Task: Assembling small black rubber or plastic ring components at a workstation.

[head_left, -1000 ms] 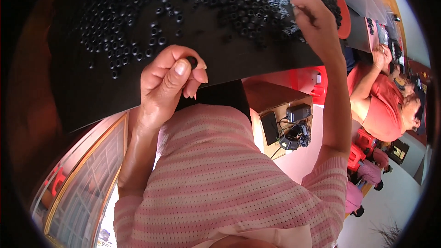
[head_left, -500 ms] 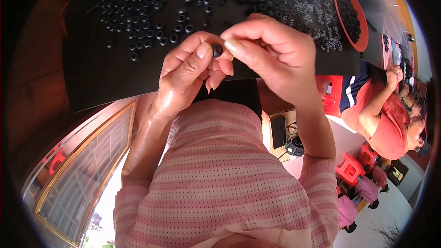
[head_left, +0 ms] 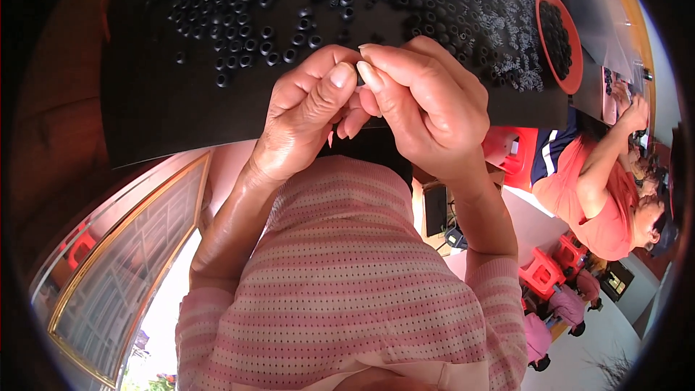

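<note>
Change since earlier frames: a second ago the hands were apart, the right hand (head_left: 427,108) reaching out over the far right of the worktop; half a second ago they had met; now they are pressed closer, thumb tips nearly touching.
Worktop: black table (head_left: 166,108) across the upper view, strewn with small black rings (head_left: 250,36).
Dish: orange dish (head_left: 559,40) of black parts, far right, well apart from both hands.
Left hand (head_left: 308,119): narrow pinch, thumb and forefinger closed at the meeting point.
Right hand: narrow pinch, fingers curled, facing the left from the right.
Held piece: small dark piece (head_left: 357,78) between the two thumb tips, almost wholly hidden; its long axis cannot be told.
Governing relation: the piece sits between both hands, equally near each, above the table's near edge.
</note>
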A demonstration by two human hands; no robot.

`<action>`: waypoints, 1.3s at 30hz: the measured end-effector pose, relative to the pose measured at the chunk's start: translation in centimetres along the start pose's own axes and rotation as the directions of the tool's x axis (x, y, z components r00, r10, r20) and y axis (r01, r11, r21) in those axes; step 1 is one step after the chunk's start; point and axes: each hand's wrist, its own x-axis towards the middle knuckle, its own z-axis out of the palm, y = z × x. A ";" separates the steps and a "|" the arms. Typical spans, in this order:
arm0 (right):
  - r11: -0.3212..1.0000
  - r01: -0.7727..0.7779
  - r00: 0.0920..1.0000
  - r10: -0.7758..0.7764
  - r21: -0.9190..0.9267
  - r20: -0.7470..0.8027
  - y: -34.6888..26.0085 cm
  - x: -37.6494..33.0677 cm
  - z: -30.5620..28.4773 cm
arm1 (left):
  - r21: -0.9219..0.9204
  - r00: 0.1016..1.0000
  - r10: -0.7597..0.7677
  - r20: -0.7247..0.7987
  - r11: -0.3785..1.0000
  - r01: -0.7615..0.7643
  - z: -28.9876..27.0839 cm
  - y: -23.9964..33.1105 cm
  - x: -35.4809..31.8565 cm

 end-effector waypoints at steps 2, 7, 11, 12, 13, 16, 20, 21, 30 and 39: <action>1.000 0.000 1.000 0.000 0.002 -0.008 0.0 -0.1 0.2 | -0.014 1.000 0.002 -0.015 1.000 -0.002 0.2 0.0 0.0; 0.999 0.047 0.998 -0.047 -0.008 -0.049 0.0 -0.4 1.0 | -0.129 0.993 -0.011 -0.118 0.992 -0.004 0.9 0.2 0.0; 1.000 -0.007 0.999 0.008 -0.014 0.034 -0.3 -0.3 0.5 | -0.136 0.998 0.012 -0.055 0.991 -0.019 0.1 0.1 0.1; 1.000 -0.006 0.999 0.007 -0.015 0.034 -0.2 -0.4 0.6 | -0.133 0.999 0.017 -0.045 0.991 -0.023 0.0 0.1 0.1; 1.000 -0.005 0.999 0.006 -0.024 0.041 -0.2 -0.6 0.8 | -0.133 0.999 0.018 -0.045 0.991 -0.024 0.0 0.1 0.1; 0.998 -0.055 0.997 0.056 -0.025 0.044 -0.4 -0.5 0.7 | -0.192 0.999 0.003 -0.041 0.981 -0.011 -0.1 0.2 0.0; 0.982 -0.188 0.982 0.188 -0.004 0.010 -1.0 -0.9 -0.3 | -0.179 0.997 -0.033 -0.068 0.984 0.020 0.1 0.3 0.1; 0.992 -0.101 0.994 0.103 -0.074 0.027 -0.8 -1.0 -0.6 | -0.193 0.997 -0.035 -0.063 0.981 0.023 0.2 0.4 0.1; 0.964 -0.209 0.977 0.213 -0.167 0.008 -0.4 -0.5 -2.6 | -0.027 1.000 -0.023 0.018 0.999 0.024 0.0 0.2 0.1; 0.936 -0.187 0.959 0.240 -0.297 0.151 4.0 -0.2 -3.7 | -0.049 0.999 -0.028 0.043 0.998 0.030 -0.1 0.4 0.0</action>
